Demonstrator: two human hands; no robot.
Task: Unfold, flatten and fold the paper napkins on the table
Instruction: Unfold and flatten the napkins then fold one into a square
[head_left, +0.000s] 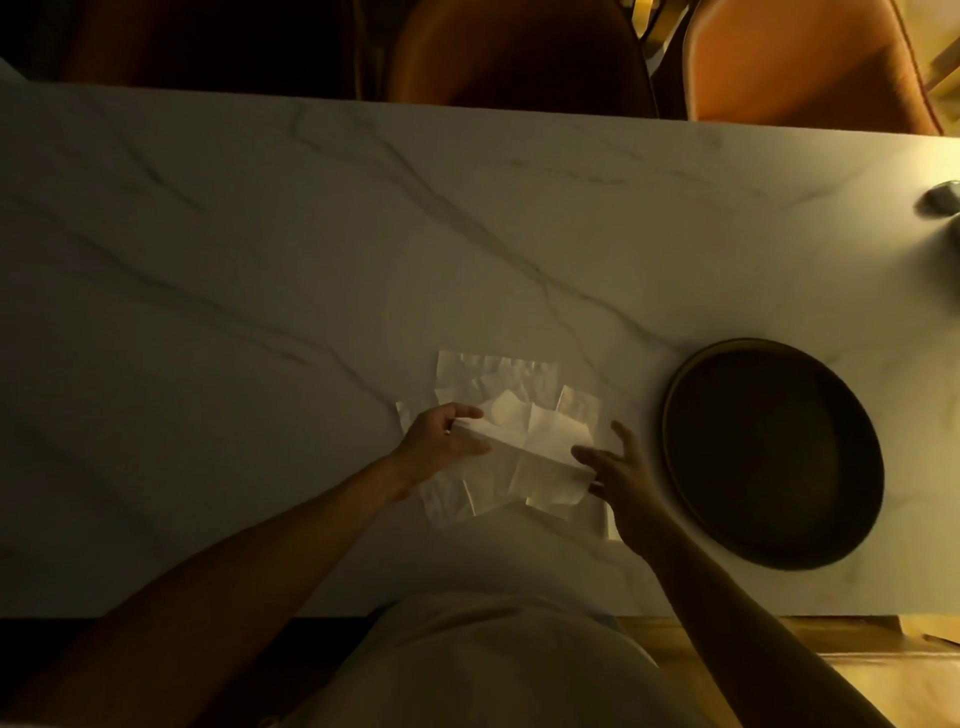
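Note:
Several thin white paper napkins lie overlapping near the table's front edge. The top napkin (530, 447) is partly folded, its upper fold raised off the pile. My left hand (444, 439) pinches the left end of that fold between thumb and fingers. My right hand (615, 470) grips the napkin's right end, fingers spread over its edge. A flattened napkin (496, 374) lies behind them, and other sheets (457, 499) spread beneath.
A dark round tray (675, 405) with a raised rim sits just right of the napkins. A small metallic object (940, 197) rests at the far right edge. The white marble table (260, 260) stretches left and back. Brown chairs (519, 52) stand behind it.

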